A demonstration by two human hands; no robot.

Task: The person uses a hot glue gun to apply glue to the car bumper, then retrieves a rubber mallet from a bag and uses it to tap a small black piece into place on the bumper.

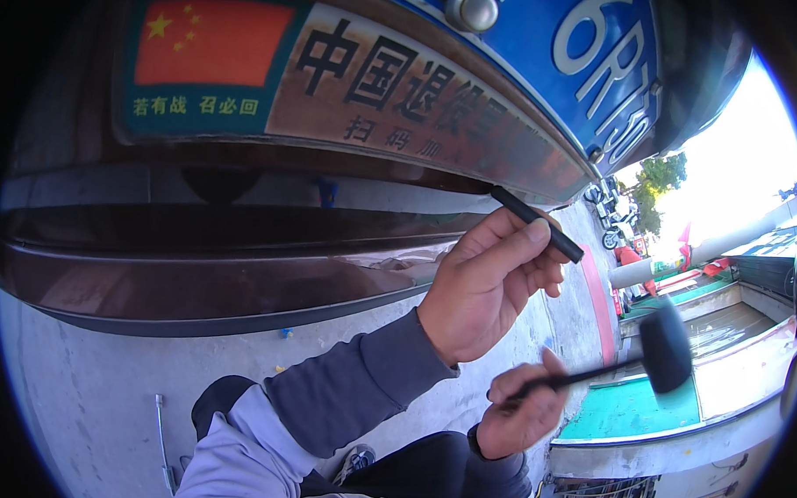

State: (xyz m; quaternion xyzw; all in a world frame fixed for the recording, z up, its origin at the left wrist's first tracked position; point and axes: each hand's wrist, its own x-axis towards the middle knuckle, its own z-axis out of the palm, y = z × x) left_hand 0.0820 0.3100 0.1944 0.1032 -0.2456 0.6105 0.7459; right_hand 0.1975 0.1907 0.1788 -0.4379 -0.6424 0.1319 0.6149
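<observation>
My left hand (485,287) pinches a short black rod (514,206) between thumb and fingers. Its upper end meets or nearly touches the lower edge of a vehicle's rear panel, just below a sticker strip (280,126); exact contact I cannot tell. Lower and to the right, my right hand (524,411) grips the thin handle of a black mallet (665,346). The mallet's head is slightly blurred and apart from the rod, out to the right. Left of my left hand runs the dark brown bumper (195,290), with a wrinkled, bright patch near my wrist.
A blue number plate (589,71) is fixed above the strip. On the concrete ground (105,370) lies a thin metal bar (162,434), near my knee. Farther right are a green-and-white raised slab (647,407), a grey pole (723,247) and a parked motorcycle (612,226).
</observation>
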